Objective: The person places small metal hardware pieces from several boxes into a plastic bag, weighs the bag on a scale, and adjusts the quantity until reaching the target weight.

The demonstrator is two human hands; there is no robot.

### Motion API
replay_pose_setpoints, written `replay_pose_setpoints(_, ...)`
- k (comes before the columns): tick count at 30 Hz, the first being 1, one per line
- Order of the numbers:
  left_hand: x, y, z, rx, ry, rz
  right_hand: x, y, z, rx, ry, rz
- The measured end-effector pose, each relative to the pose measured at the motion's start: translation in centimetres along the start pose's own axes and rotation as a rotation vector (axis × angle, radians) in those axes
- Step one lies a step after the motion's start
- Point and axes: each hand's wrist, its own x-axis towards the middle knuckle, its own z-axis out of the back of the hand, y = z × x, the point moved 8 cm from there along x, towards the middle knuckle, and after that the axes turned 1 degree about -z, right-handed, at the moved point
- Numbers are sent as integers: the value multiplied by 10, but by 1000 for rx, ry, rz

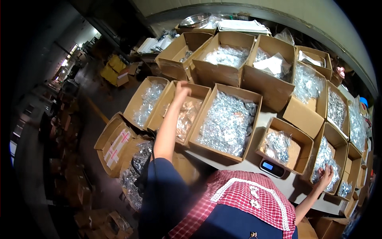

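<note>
— Two hands at work over a bench crowded with open brown cardboard boxes. My left hand [182, 88] reaches out over the long cardboard box of copper-coloured packets in clear film [184, 118], near the bench's left edge; its fingers look curled together, but I cannot tell whether they pinch anything.

— And the right?

— My right hand [326, 175] lies with fingers spread on the small clear bags of silvery metal parts [323, 159] in a narrow box at the bench's near right corner, resting rather than gripping.

— How would those bags handle?

— Each bag looks light and limp, I judge, its film slick and crackly, the hardware inside hard and shifting. Pinching the loose top of a bag seems the surest hold. A small grey digital scale [271, 167] sits at the near edge, beside the big box of silver packets [227, 123].
</note>
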Motion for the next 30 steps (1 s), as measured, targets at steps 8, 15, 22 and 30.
replay_pose_setpoints(8, -21, 41, 6, 866, 12, -258, -8, 3, 8, -163, 34, 157)
replay_pose_setpoints(15, 38, 8, 94, 133, -356, -109, 8, -10, 49, -266, -29, 186)
replay_pose_setpoints(22, 106, 123, 175, -310, -217, 224, 8, -12, 47, -210, -232, 190)
replay_pose_setpoints(30, 137, 137, 147, -332, -24, 139, 31, -22, 81, -239, -78, 145)
